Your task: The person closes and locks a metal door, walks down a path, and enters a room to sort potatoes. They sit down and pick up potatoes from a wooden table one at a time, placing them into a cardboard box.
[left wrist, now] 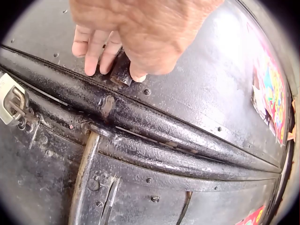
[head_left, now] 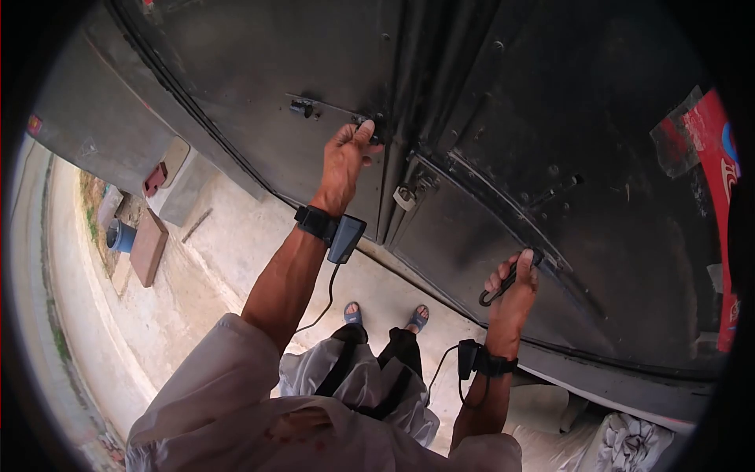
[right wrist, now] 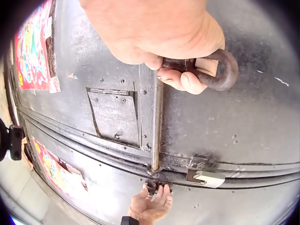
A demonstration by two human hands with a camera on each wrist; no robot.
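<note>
In the head view my left hand point(head_left: 344, 165) is at the left metal door, thumb and fingers around a small dark bracket point(left wrist: 122, 72). The left wrist view shows the thumb on one side of it and the fingers on the other. My right hand point(head_left: 515, 291) grips the looped handle point(right wrist: 227, 70) of a long bolt rod point(right wrist: 158, 126) on the right door. The rod spans the seam, its far end close to the bracket. A padlock point(head_left: 404, 197) hangs from a hasp at the seam, between the two hands.
A small hinged flap point(right wrist: 114, 115) is on the door beside the rod. Torn red posters point(right wrist: 35, 51) cling to the doors. On the ground at left are a blue bucket point(head_left: 120, 236) and a brown slab point(head_left: 149, 248). Pale cloth point(head_left: 625, 444) lies at lower right.
</note>
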